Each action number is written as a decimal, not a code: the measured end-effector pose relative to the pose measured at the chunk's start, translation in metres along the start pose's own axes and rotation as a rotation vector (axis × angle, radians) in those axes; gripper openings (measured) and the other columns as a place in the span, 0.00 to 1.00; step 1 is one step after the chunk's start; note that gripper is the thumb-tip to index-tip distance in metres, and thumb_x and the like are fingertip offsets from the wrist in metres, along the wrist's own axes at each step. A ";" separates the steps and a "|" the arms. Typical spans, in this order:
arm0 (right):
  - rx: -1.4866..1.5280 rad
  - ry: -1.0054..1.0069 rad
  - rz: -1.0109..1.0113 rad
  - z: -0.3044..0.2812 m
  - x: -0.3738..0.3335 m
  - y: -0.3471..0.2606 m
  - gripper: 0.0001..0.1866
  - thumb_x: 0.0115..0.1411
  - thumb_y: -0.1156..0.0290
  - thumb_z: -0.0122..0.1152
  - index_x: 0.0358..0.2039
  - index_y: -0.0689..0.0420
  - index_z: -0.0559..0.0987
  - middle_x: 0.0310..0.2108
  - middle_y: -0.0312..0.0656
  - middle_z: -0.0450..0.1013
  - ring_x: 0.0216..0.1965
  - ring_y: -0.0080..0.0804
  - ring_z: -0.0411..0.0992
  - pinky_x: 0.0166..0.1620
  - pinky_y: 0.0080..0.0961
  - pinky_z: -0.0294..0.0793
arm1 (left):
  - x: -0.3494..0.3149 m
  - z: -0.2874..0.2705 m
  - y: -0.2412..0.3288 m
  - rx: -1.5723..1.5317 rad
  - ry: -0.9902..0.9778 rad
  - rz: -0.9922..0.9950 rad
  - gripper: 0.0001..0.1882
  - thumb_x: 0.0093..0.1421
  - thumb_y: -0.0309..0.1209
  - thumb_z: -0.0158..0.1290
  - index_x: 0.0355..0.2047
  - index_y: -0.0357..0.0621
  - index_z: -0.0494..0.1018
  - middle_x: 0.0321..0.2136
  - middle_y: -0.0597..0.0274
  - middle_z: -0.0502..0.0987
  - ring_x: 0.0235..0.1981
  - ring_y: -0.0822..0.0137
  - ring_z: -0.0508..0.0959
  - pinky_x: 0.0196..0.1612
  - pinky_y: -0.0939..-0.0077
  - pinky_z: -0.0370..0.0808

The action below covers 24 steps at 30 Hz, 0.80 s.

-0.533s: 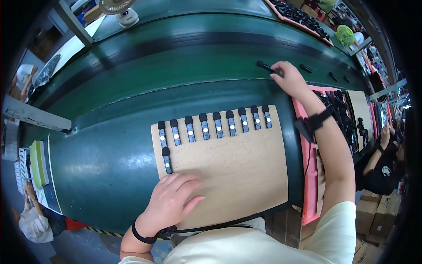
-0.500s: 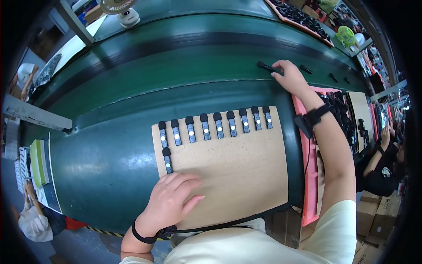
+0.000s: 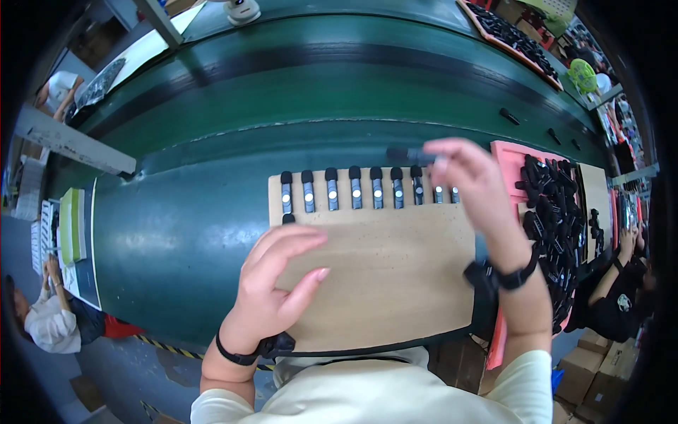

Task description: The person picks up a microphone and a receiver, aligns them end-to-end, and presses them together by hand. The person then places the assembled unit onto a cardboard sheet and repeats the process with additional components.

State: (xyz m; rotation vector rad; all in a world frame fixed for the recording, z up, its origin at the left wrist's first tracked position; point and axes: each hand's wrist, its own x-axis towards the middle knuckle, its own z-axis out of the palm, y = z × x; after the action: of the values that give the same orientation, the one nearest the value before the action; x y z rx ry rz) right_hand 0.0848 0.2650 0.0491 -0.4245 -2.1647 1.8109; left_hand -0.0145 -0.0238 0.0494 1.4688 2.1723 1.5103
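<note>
A tan cardboard sheet (image 3: 381, 283) lies on the green table in front of me. Along its far edge runs a row of several small clip-on microphones (image 3: 356, 187), each with a black foam tip and a pale round dot. One more microphone (image 3: 288, 219) begins a second row at the left, mostly covered by my left hand (image 3: 275, 283). That hand hovers over the sheet's left side, fingers and thumb apart, holding nothing. Blurred by motion, my right hand (image 3: 470, 180) pinches a clip-on microphone (image 3: 409, 155) above the row's right part, foam tip pointing left.
A pink foam tray (image 3: 510, 154) heaped with black microphones (image 3: 551, 219) stands at my right. Several loose microphones (image 3: 509, 116) lie on the green belt (image 3: 311, 92) beyond. Another full tray (image 3: 512, 39) sits far right. Other people are at both sides.
My right hand has come back from the belt toward the sheet, carrying a microphone. My left hand has risen slightly and covers more of the second-row microphone. The whole view has shifted.
</note>
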 end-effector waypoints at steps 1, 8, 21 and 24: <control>0.031 -0.048 0.049 0.020 -0.020 -0.012 0.13 0.59 0.79 0.61 0.46 0.63 0.77 0.33 0.35 0.73 0.35 0.19 0.71 0.39 0.17 0.72 | 0.002 0.003 0.004 -0.020 0.069 0.008 0.19 0.48 0.23 0.64 0.42 0.36 0.76 0.39 0.51 0.79 0.40 0.54 0.78 0.45 0.65 0.73; 0.050 -0.095 -0.138 0.088 -0.080 -0.007 0.13 0.54 0.84 0.64 0.41 0.65 0.77 0.37 0.41 0.73 0.38 0.27 0.71 0.44 0.23 0.70 | -0.008 0.009 -0.010 -0.117 0.053 0.119 0.17 0.51 0.25 0.64 0.41 0.33 0.76 0.38 0.51 0.80 0.41 0.55 0.79 0.48 0.63 0.74; 0.008 -0.070 -0.376 0.101 -0.085 0.021 0.16 0.53 0.80 0.69 0.42 0.64 0.77 0.36 0.43 0.74 0.36 0.31 0.72 0.40 0.25 0.69 | -0.018 0.020 -0.021 -0.203 0.003 0.075 0.18 0.47 0.23 0.66 0.40 0.38 0.78 0.33 0.55 0.79 0.34 0.55 0.78 0.45 0.62 0.73; 0.044 -0.058 -0.364 0.101 -0.086 0.023 0.16 0.53 0.79 0.69 0.43 0.63 0.77 0.36 0.43 0.74 0.35 0.31 0.72 0.39 0.26 0.69 | -0.017 0.019 -0.022 -0.207 0.007 0.099 0.18 0.46 0.22 0.66 0.40 0.38 0.77 0.32 0.56 0.79 0.33 0.56 0.78 0.46 0.60 0.73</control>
State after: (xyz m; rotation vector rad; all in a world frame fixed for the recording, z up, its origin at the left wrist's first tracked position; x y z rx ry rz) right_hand 0.1239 0.1437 0.0071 0.0342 -2.0700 1.6787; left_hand -0.0089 -0.0242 0.0161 1.5229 1.9043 1.7147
